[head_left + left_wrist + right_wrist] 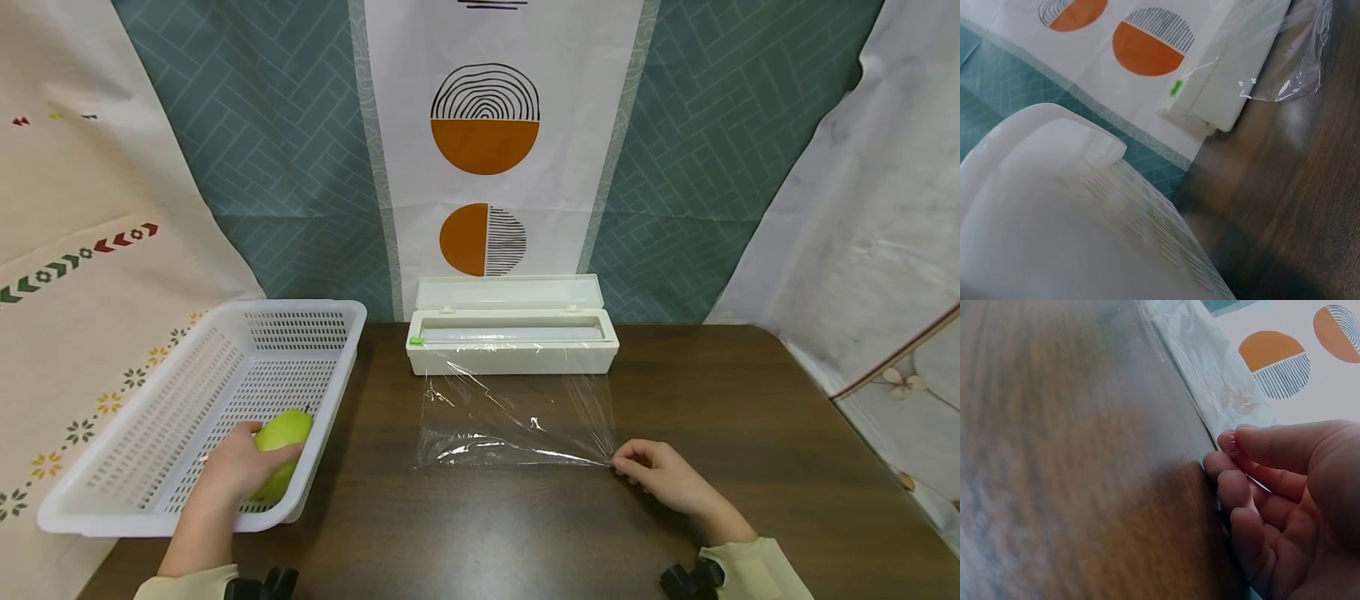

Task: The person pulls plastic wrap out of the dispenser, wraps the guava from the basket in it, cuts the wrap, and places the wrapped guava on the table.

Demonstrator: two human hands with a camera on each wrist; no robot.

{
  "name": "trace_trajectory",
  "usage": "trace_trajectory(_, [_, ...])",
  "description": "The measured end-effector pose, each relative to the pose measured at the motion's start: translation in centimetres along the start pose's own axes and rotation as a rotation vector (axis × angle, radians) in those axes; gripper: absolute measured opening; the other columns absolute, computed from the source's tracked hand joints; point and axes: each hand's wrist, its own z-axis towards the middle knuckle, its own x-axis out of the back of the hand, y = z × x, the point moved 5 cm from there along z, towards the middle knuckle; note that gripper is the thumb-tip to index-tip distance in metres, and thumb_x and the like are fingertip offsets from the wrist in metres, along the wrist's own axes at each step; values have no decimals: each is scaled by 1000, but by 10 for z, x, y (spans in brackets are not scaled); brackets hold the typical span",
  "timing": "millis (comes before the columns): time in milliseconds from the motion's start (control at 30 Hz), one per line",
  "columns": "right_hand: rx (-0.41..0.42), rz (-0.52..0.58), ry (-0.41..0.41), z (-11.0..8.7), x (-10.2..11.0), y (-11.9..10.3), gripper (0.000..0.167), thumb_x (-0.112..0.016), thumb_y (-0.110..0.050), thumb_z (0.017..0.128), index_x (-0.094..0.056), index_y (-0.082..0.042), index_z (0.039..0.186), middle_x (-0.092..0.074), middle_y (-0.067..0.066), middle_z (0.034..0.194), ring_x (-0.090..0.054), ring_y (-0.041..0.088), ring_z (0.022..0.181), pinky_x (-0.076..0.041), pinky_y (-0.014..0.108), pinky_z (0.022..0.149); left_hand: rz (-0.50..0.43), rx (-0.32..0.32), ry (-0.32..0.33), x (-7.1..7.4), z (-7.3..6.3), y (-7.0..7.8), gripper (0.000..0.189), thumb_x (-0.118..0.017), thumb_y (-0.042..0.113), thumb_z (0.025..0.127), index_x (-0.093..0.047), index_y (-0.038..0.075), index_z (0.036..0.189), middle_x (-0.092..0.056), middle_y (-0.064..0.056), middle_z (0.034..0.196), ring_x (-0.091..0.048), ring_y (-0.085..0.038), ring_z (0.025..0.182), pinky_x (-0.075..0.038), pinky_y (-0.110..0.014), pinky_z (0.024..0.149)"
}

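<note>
Head view.
- One green fruit (288,435), a pear by its look: inside the white basket (335,400) at the left edge of the bench (465,533), beside the basket's right wall. Your left hand (238,465) has fingers and thumb clamped about it. Judged firm, fairly weighty, smooth, liable to slip and bruise; take it round its widest part.
- One sheet of plastic film (517,421): runs from the white dispenser box (517,315) at the bench's far edge toward the near edge. Judged nearly weightless, limp, clingy, easily torn; take it by both free corners and draw evenly. Your right hand (663,477) pinches the right free corner, where creases gather.

Left wrist view.
- Basket rim, box end with green tab (1176,88), film's unheld left end. Your left hand lies outside this view; its fingers cannot be told here.

Right wrist view.
- Your right thumb and forefinger: tips together on the film's edge. Remaining fingers: curled. A single pinch may skew the sheet.
</note>
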Motion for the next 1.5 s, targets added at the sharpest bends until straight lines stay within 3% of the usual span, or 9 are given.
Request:
trace_trajectory(500, [5,3,-8,0,0,1,21,-55,-23,96,-64,-3,96,-60,6,84,-50,4,68,-44,23,53,2,-5,62,3,-2,1,92,-64,49,82,-29,-17,135,-49,-38,117,-53,-39,91,-47,-37,65])
trace_trajectory(733, [9,11,-10,1,-1,2,21,-55,-22,96,-64,-3,96,-59,5,83,-49,4,68,-44,23,53,-15,4,93,4,-1,0,95,-63,52,82,-27,-17,137,-45,-39,123,-51,-42,96,-47,-40,67])
trace_trajectory(1000, [13,9,-11,0,0,1,21,-55,-22,96,-64,-4,96,-60,5,84,-50,4,68,-45,23,53,-58,26,177,7,-7,1,98,-65,56,80,-28,-14,139,-44,-38,126,-51,-44,99,-47,-40,66])
trace_trajectory(1300, [14,23,-12,0,1,2,21,-55,-22,96,-64,-3,96,-60,5,83,-50,4,68,-45,24,53,-115,39,262,13,-11,4,101,-65,57,80,-25,-13,141,-38,-38,134,-44,-49,112,-44,-59,82])
trace_trajectory(1500, [14,17,-7,0,0,2,20,-55,-22,96,-64,-3,96,-60,5,83,-50,4,68,-45,24,53,-119,9,321,18,-15,12,95,-66,58,79,-36,-10,138,-47,-35,127,-50,-44,103,-46,-51,73])
